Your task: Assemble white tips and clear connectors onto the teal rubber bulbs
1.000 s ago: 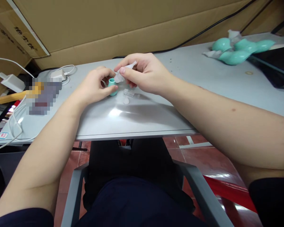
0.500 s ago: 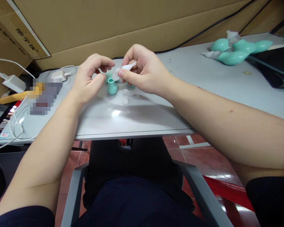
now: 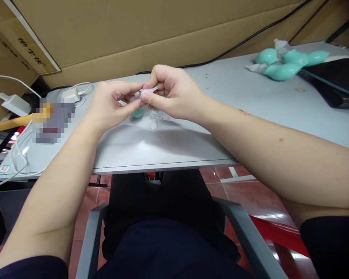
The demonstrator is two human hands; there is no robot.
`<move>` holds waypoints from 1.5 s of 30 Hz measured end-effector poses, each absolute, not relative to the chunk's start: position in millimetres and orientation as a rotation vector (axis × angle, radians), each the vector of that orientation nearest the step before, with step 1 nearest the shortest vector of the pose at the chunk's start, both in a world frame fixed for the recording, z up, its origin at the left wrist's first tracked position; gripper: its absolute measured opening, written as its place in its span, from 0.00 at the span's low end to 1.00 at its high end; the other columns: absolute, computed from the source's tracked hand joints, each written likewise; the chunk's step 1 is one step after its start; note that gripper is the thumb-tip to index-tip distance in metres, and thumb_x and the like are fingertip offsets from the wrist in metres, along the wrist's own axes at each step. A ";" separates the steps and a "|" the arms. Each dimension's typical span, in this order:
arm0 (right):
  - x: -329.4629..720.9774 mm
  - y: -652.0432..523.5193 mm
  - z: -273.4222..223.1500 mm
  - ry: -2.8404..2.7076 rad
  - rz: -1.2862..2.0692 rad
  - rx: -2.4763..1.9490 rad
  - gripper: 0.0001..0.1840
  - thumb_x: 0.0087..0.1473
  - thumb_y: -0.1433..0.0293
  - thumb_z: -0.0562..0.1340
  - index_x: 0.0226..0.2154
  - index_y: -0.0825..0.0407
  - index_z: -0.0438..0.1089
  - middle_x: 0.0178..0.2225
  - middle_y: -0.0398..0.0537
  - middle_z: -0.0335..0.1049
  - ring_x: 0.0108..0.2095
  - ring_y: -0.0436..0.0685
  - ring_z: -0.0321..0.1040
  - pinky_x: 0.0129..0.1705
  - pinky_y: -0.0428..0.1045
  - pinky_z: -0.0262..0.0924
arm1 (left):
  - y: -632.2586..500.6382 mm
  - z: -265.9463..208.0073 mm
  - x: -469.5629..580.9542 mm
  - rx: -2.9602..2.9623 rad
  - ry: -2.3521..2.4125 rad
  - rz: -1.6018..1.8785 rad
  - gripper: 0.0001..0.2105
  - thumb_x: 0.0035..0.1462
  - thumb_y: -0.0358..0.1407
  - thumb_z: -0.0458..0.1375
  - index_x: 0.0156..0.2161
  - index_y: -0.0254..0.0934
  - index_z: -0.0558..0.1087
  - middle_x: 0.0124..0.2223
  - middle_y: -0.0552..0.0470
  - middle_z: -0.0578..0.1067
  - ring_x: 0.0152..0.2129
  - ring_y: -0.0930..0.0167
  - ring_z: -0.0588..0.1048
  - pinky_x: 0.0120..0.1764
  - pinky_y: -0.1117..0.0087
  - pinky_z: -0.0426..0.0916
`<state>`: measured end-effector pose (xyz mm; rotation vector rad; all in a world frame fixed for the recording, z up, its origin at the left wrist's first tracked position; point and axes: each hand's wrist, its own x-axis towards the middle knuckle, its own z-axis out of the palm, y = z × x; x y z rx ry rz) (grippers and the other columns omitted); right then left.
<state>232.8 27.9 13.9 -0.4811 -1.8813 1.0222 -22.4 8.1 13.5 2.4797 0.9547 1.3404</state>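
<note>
Between my two hands is a small white tapered piece [image 3: 150,90] with a translucent end; its exact kind I cannot make out. My right hand [image 3: 173,93] pinches it between thumb and fingers. My left hand [image 3: 113,100] closes on the translucent end from the other side, fingertips almost meeting the right thumb. Below the fingertips a small mint-green pot [image 3: 137,113] stands on the table, its top hidden by the left hand. Just right of it lie clear plastic bits [image 3: 159,115] and a small clear disc [image 3: 153,124].
Glossy mint-green rounded objects with white wrapping [image 3: 291,64] lie at the back right of the grey table [image 3: 168,153], beside a dark flat panel [image 3: 334,83]. White chargers [image 3: 16,104] with cables and a blurred item [image 3: 55,122] occupy the left. Cardboard [image 3: 163,31] walls the back.
My left hand has moved right and closed on the translucent end of the white piece. My right hand has shifted slightly left and down with it, and the pot's mouth is now covered.
</note>
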 end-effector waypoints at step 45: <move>228.5 0.1 23.4 -2.839 0.233 -0.580 0.05 0.77 0.74 0.77 0.45 0.48 0.88 0.46 0.53 0.91 0.56 0.75 0.76 0.57 0.66 0.72 | 37.1 -0.3 -34.7 2.386 0.997 1.332 0.34 0.79 0.79 0.60 0.67 0.58 0.85 0.53 0.52 0.89 0.35 0.67 0.81 0.43 0.52 0.86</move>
